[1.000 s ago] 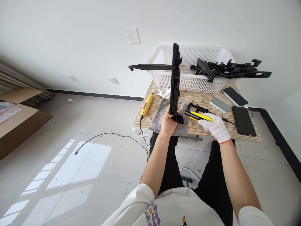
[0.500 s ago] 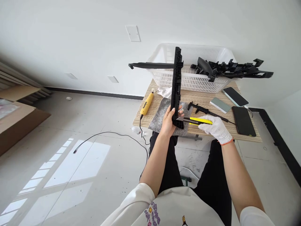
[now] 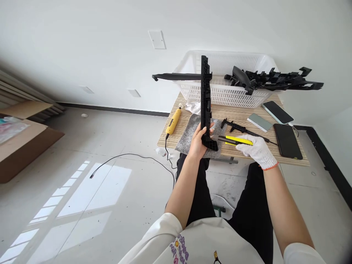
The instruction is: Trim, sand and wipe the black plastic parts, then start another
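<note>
My bare left hand is closed around the lower part of a long black plastic trim piece, which stands nearly upright above the table edge. In my gloved right hand is a yellow-and-black utility knife, its tip pointing left at the lower end of the trim piece. Whether the blade touches the plastic I cannot tell. Under the trim piece lies a grey cloth. Just beyond the knife rests a black caliper.
A white plastic basket holds several black trim pieces, some jutting past its rim. A corded yellow rotary tool lies at the table's left. Two phones and a grey-green card-like block lie right. A cardboard box stands far left.
The knife has shifted slightly right relative to the trim piece, its tip drawn back from across the plastic to its right edge. The trim piece's lower end has turned a little.
</note>
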`<act>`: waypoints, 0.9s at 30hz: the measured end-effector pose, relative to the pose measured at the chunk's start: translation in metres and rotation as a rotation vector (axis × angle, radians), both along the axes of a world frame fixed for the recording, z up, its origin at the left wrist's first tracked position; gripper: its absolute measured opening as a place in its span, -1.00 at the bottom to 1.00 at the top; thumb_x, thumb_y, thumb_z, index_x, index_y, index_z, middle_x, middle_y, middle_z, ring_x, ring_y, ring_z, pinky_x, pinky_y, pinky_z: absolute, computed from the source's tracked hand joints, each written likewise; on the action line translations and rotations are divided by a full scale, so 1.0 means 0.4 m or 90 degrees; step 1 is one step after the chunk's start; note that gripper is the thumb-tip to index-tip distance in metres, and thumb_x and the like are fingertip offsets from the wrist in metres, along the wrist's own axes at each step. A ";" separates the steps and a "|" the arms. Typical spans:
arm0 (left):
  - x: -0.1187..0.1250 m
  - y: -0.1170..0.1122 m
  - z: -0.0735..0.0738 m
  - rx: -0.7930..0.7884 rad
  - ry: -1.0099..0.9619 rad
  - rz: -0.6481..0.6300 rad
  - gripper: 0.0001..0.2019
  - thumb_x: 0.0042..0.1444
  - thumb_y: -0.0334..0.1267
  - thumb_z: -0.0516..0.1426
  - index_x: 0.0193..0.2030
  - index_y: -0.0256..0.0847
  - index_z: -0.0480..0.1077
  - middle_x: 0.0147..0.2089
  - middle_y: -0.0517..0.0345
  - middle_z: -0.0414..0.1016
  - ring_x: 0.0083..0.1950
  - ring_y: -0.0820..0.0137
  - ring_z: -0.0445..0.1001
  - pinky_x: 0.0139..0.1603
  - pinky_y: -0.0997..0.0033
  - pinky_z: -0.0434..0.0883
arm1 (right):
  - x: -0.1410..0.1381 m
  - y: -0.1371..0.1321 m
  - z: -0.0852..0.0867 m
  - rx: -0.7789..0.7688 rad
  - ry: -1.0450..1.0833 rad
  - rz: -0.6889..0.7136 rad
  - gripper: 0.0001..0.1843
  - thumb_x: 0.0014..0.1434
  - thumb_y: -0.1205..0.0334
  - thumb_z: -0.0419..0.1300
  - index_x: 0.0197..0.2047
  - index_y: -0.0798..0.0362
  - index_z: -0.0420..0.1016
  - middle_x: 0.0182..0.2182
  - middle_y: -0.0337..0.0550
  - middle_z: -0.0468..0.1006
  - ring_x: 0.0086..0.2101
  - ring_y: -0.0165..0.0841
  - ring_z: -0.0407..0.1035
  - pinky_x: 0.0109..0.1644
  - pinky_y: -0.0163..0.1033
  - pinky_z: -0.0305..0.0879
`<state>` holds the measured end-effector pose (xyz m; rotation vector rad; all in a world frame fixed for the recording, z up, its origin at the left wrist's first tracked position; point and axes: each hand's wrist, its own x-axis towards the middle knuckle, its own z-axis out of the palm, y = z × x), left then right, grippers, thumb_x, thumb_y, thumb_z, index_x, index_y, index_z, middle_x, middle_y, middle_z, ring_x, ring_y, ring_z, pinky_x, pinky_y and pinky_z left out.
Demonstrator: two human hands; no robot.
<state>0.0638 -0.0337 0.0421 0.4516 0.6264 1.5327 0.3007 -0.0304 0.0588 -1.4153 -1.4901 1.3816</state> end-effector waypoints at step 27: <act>-0.005 0.001 0.008 0.016 -0.053 0.004 -0.32 0.30 -0.44 0.24 0.50 0.09 0.29 -0.01 0.05 0.65 -0.25 0.57 0.54 -0.29 0.68 0.46 | 0.020 -0.006 -0.008 0.011 -0.046 0.084 -0.41 -0.02 -0.02 0.54 0.05 0.07 0.72 -0.28 -0.12 0.65 -0.49 -0.47 0.32 -0.45 -0.32 0.27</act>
